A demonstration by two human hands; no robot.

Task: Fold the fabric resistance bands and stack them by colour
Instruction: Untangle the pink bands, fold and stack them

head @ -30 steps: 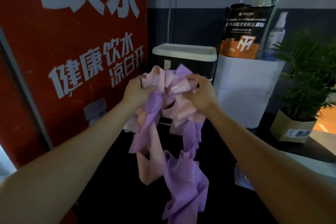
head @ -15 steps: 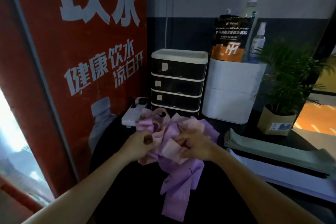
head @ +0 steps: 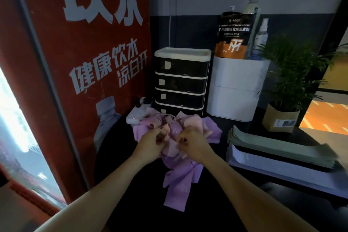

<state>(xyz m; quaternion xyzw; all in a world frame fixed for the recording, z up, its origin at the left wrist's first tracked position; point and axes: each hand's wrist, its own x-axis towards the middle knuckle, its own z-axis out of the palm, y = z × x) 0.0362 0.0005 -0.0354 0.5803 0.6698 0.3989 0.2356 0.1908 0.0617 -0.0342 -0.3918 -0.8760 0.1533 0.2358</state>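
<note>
Since a second ago, the tangled bundle of resistance bands [head: 177, 137] has been lowered from chest height onto the dark tabletop [head: 131, 184], and the drawer unit behind it has been uncovered. The fingers [head: 160, 135] of the left hand [head: 150, 143] are curled and pinched into the pink and purple cloth at the bundle's left side; the fingers of the right hand [head: 192, 142] are curled into it from the right, knuckles upward. Both forearms are stretched forward, converging on the heap. The bands are seen as soft, matte, crumpled strips; one purple band [head: 178, 190] is trailed flat toward the near edge, a pale printed mark borne on it. Behind the heap, a white power strip [head: 136, 114] and a glossy black drawer unit [head: 181, 81] with white trim are found. To the right, flat green bands [head: 278, 144] are stacked neatly over paler ones.
</note>
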